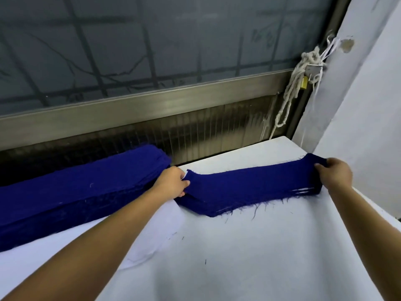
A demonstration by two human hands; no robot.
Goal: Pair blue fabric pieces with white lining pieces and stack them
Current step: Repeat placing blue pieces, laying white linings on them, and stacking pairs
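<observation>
A long blue fabric strip with frayed edges lies across a small stack of paired pieces on the white table, right of centre. My left hand pinches its left end, where a sliver of white lining shows. At the strip's right end my right hand grips it with curled fingers. White lining edges peek out between blue layers near the right end. A thick pile of blue pieces lies at the left along the window.
The white table surface spreads in front of me, its right edge dropping off. A metal window frame runs behind the piles. Frayed white cords hang at the back right corner beside a white wall.
</observation>
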